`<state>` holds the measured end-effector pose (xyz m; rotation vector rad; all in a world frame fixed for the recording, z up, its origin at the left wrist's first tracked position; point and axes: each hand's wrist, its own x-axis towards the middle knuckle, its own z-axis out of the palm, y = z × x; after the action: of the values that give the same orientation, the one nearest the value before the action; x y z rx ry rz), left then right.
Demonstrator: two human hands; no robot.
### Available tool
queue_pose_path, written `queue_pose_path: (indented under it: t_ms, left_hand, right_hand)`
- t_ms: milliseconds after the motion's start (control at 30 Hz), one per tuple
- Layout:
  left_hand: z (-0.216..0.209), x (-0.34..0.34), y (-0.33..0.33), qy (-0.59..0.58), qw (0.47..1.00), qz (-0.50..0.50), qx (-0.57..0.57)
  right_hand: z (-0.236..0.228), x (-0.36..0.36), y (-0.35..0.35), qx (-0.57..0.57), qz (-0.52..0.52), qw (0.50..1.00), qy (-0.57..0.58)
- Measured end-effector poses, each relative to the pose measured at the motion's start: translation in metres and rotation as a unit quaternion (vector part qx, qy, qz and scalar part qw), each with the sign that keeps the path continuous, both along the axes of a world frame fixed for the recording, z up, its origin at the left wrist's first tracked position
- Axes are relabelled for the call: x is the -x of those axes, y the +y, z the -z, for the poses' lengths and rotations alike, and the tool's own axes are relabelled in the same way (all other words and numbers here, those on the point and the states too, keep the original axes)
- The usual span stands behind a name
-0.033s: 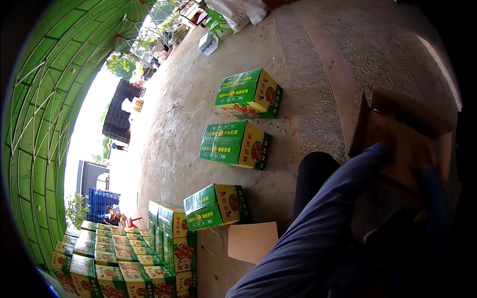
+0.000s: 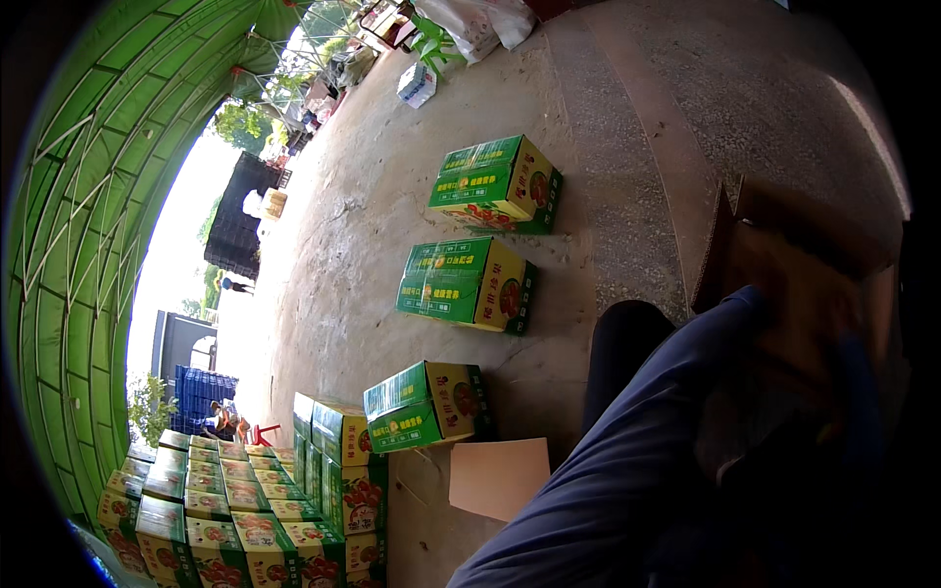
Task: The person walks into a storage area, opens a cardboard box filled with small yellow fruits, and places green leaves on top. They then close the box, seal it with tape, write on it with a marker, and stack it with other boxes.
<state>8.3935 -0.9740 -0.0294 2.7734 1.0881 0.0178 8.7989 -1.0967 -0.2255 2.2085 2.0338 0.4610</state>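
At the right, in deep shadow, an open cardboard box [image 2: 804, 220] stands with its brown flaps raised. My left arm, in a blue sleeve, reaches across into it. My left hand [image 2: 774, 282] is inside the box opening, against the brown cardboard, its fingers lost in the dark. Close by on the right, my right hand [image 2: 843, 318] is also at the box, dim and blurred. Whether either hand grips the cardboard cannot be made out. The contents of the box are hidden.
Three closed green-and-yellow cartons [image 2: 456, 279] stand in a row on the concrete floor to the left. A flat cardboard sheet [image 2: 500, 478] lies by my sleeve. Stacked cartons [image 2: 245, 524] fill the lower left, beside a green tarpaulin wall [image 2: 74, 284]. A green stool [image 2: 431, 39] stands far off.
The view has shifted very slightly. My right hand looks a little higher against the box, and the shadow over the box is darker; the cartons stay in place.
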Motion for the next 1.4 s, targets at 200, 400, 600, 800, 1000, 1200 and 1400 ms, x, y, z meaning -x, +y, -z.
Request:
queue_pose_path:
  t_ms: [200, 400, 600, 800, 1000, 1200, 1400]
  left_hand:
    - [0.119, 0.122, -0.008, 0.097, 0.977, -0.141, 0.128]
    - [0.112, 0.118, -0.009, 0.080, 0.982, -0.114, 0.124]
    - [0.031, 0.115, -0.008, 0.114, 0.981, -0.051, 0.146]
    - [0.055, 0.166, 0.038, -0.120, 0.973, -0.183, 0.072]
    - [0.030, 0.218, 0.062, -0.336, 0.856, -0.355, 0.166]
    - [0.100, 0.159, -0.017, -0.171, 0.974, -0.078, 0.125]
    - [0.057, 0.149, -0.029, 0.053, 0.990, -0.020, 0.131]
  right_hand:
    - [0.011, 0.185, 0.035, 0.121, 0.013, 0.930, 0.347]
    - [0.001, 0.174, 0.031, 0.103, 0.013, 0.906, 0.410]
    - [0.013, 0.195, 0.015, 0.156, -0.007, 0.892, 0.425]
    - [0.010, 0.238, 0.025, 0.222, -0.069, 0.935, 0.267]
    - [0.001, 0.241, 0.027, 0.219, -0.061, 0.938, 0.261]
    - [-0.026, 0.223, 0.026, 0.261, -0.017, 0.938, 0.229]
    - [-0.076, 0.251, 0.021, 0.311, 0.016, 0.901, 0.301]
